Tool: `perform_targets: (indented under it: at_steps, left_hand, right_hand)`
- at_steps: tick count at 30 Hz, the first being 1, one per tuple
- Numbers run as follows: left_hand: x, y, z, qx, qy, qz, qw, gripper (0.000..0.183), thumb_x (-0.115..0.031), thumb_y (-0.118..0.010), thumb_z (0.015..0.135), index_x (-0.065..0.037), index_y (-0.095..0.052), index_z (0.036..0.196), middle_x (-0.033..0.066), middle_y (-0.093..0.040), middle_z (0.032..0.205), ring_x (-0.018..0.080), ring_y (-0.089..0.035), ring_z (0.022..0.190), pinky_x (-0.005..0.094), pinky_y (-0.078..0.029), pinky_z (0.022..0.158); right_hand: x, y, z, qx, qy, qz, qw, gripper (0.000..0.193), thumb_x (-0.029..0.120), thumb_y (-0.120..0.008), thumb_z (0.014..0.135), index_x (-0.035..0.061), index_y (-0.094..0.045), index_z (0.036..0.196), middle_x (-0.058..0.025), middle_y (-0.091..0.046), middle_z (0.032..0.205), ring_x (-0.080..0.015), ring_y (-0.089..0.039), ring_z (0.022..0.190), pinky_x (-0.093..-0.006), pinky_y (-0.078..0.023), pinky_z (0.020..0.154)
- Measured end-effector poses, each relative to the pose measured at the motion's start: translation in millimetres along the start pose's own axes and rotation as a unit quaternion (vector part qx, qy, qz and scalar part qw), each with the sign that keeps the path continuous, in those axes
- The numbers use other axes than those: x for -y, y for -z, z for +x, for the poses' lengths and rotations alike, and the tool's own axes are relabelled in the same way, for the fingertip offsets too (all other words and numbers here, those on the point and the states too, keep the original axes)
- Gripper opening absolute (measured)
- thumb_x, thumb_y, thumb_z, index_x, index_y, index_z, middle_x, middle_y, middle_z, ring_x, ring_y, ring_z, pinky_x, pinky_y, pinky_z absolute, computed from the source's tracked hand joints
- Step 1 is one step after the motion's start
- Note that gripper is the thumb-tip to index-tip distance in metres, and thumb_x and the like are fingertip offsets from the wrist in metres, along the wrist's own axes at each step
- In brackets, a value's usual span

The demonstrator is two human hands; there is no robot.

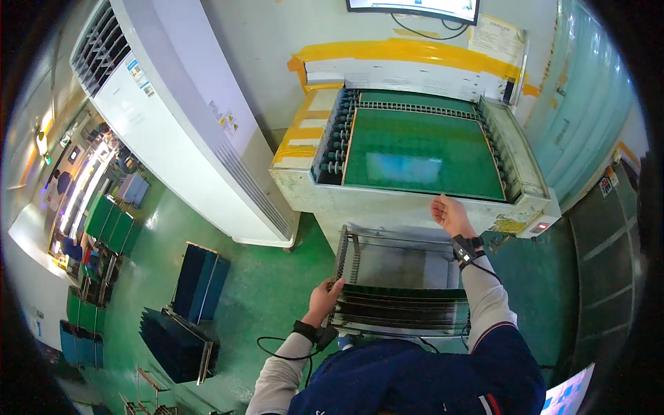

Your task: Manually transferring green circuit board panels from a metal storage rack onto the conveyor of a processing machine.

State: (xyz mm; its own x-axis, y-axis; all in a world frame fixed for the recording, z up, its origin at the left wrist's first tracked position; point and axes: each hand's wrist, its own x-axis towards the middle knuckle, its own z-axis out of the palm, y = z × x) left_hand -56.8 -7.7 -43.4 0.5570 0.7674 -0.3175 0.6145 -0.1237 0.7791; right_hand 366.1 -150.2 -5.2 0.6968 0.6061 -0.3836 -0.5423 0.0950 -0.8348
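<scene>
A large green panel (pixel 422 149) lies flat on the roller conveyor (pixel 337 149) of a pale machine in front of me. My right hand (pixel 451 216) is at the machine's front, its curled fingertips close to the panel's near edge. Whether they touch the panel, or what they pinch, I cannot make out. Below stands a slotted metal rack (pixel 351 256) with several dark panels (pixel 404 302) in its near part. My left hand (pixel 324 299) is closed on the rack's left side. Both wrists wear dark bands with cables.
A tall white air conditioner (pixel 200 131) stands left of the machine (pixel 408 214). Racks of dark panels (pixel 178 346) stand on the green floor at left. A screen (pixel 415 7) hangs above, clear strip curtains (pixel 581 104) hang at right, and people work far left.
</scene>
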Motion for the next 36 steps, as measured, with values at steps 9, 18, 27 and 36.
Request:
perform_targets:
  at_steps: [9,18,27,36]
  left_hand:
    - [13,3,-3,-0.029,-0.012,0.001,1.0,0.069,-0.061,-0.059,0.089,0.0,-0.064,0.12,0.022,-0.07,0.096,0.0369,-0.068,0.094,0.0415,-0.051,0.083]
    - [7,0,0,-0.004,-0.014,-0.001,1.0,0.076,-0.063,-0.058,0.087,0.004,-0.061,0.123,0.0251,-0.068,0.106,0.0384,-0.066,0.101,0.0415,-0.05,0.086]
    - [20,-3,8,-0.004,0.014,-0.01,1.0,0.078,-0.064,-0.059,0.087,0.004,-0.059,0.126,0.0233,-0.069,0.106,0.0357,-0.067,0.101,0.039,-0.05,0.086]
    - [16,-1,12,-0.004,-0.008,-0.007,1.0,0.077,-0.064,-0.058,0.088,0.001,-0.058,0.13,0.0231,-0.069,0.107,0.035,-0.067,0.101,0.0398,-0.051,0.086]
  right_hand:
    - [-14,-14,-74,0.13,-0.021,-0.389,0.912,0.032,0.037,-0.063,0.093,0.0069,-0.067,0.102,-0.0064,-0.07,0.092,-0.0149,-0.065,0.078,-0.0314,-0.053,0.07]
    - [-69,22,-124,0.335,-0.063,-0.588,0.733,0.051,0.051,-0.065,0.089,0.0075,-0.07,0.115,-0.0084,-0.071,0.109,-0.0221,-0.066,0.097,-0.0347,-0.05,0.087]
    - [-77,11,-132,0.304,-0.034,-0.623,0.72,0.055,0.055,-0.063,0.087,0.0045,-0.072,0.106,-0.0146,-0.072,0.101,-0.0292,-0.067,0.094,-0.0391,-0.05,0.083]
    - [-83,-2,-147,0.233,0.066,-0.689,0.683,0.048,0.054,-0.06,0.089,0.0092,-0.074,0.097,-0.0128,-0.072,0.091,-0.0367,-0.066,0.086,-0.0435,-0.051,0.075]
